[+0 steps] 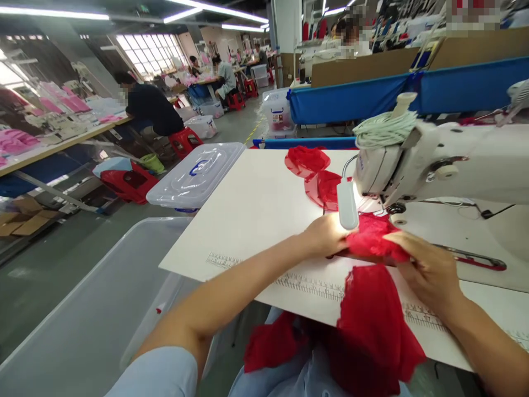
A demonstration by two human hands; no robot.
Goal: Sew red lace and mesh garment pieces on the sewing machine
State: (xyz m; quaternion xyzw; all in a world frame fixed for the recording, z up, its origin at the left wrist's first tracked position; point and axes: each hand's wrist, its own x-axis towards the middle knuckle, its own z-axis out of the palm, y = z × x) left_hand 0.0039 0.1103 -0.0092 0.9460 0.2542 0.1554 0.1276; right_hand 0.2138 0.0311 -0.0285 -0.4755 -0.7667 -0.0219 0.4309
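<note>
Red lace fabric (374,237) lies under the needle area of a white sewing machine (463,160). On its left side my left hand (326,236) presses and holds the edge, its fingertips partly hidden behind a small white lamp (347,204). My right hand (430,267) pinches the fabric's right side between thumb and fingers. More red fabric (372,314) hangs over the front table edge onto my lap. Behind the lamp, bunched red pieces (308,161) rest on the white tabletop (231,220).
A ruler strip (309,286) runs along the table's front. To the left stand a large translucent bin (103,292) and a lidded plastic box (198,173). A thread-cutting tool or tweezers (475,258) lies right of my hand. Other people sit at tables farther back.
</note>
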